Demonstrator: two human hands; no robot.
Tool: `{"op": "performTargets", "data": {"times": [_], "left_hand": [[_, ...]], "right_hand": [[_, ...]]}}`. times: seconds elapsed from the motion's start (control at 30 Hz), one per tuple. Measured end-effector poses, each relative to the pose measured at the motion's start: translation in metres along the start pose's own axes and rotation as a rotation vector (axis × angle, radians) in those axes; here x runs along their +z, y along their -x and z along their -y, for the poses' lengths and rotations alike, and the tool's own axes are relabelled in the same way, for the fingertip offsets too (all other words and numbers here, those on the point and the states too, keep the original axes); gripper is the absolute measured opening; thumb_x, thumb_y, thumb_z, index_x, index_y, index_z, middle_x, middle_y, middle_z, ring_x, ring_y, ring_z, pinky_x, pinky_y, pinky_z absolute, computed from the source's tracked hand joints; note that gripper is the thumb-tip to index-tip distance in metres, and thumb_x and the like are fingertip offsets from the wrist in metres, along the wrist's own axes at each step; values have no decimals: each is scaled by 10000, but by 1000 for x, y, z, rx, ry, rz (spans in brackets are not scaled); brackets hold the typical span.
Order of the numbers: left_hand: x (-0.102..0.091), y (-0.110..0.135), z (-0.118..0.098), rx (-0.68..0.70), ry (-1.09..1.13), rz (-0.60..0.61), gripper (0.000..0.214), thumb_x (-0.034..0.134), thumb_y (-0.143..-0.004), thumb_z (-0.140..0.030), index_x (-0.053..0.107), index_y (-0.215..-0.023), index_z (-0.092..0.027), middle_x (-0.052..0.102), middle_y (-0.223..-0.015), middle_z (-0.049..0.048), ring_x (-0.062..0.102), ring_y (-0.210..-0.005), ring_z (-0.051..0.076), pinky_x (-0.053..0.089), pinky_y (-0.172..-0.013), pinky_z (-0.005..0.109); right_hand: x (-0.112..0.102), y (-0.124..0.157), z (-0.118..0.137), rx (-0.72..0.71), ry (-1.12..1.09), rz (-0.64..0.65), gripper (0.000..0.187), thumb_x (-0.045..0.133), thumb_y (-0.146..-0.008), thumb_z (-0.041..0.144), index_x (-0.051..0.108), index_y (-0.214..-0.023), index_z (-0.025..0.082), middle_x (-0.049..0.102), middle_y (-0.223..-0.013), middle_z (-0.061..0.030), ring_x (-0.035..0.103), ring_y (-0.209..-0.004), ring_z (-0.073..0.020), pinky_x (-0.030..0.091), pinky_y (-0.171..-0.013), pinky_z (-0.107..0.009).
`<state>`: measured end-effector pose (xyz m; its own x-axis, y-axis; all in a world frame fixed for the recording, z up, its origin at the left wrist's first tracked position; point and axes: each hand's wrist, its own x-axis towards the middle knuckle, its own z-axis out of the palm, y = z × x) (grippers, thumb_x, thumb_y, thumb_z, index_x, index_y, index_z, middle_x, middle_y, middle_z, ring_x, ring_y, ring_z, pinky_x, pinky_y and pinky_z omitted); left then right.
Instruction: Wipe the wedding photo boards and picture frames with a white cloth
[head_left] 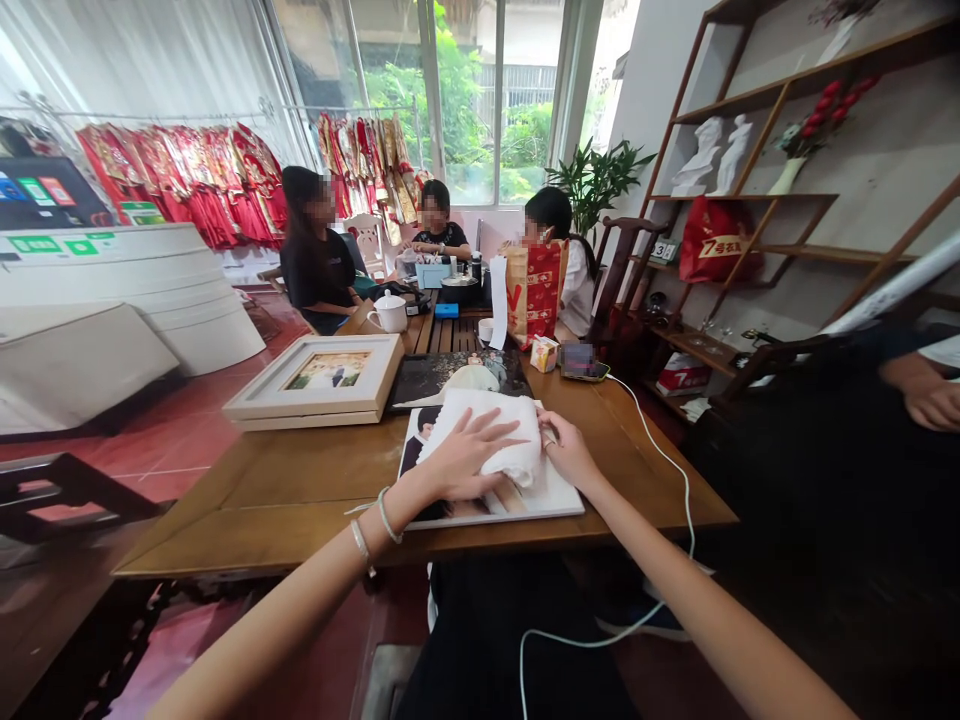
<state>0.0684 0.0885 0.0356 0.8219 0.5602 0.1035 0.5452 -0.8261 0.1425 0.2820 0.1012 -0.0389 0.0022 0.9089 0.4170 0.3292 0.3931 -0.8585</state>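
My left hand lies flat with fingers spread on a folded white cloth. The cloth rests on a large photo print near the front edge of the wooden table. My right hand sits at the cloth's right edge, fingers curled against it and partly hidden. Bracelets circle my left wrist. A second dark photo print lies just behind the cloth.
A framed picture lies at the table's left. A phone with a white cable, a small box, a red bag, and a white teapot stand farther back. Three people sit at the far end. Another person's hand is right.
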Motion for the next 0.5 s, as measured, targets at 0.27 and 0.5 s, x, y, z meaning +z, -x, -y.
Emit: {"op": "performTargets", "data": {"times": [0.27, 0.5], "left_hand": [[0, -40, 43, -83, 84, -35, 522, 396, -905, -328, 347, -1419, -251, 362, -1481, 29, 238, -1392, 260, 139, -1117, 536], [3, -66, 43, -105, 105, -41, 465, 386, -925, -344, 445, -1355, -179, 402, -1453, 95, 323, -1353, 234, 166, -1131, 456]], "right_hand": [[-1, -2, -4, 9, 8, 27, 229, 524, -723, 193, 665, -904, 201, 692, -1093, -81, 606, -1086, -258, 422, -975, -409], [-2, -1, 7, 31, 50, 8, 254, 536, -704, 222, 658, -924, 186, 700, -975, -64, 623, -914, -248, 461, -863, -385]]}}
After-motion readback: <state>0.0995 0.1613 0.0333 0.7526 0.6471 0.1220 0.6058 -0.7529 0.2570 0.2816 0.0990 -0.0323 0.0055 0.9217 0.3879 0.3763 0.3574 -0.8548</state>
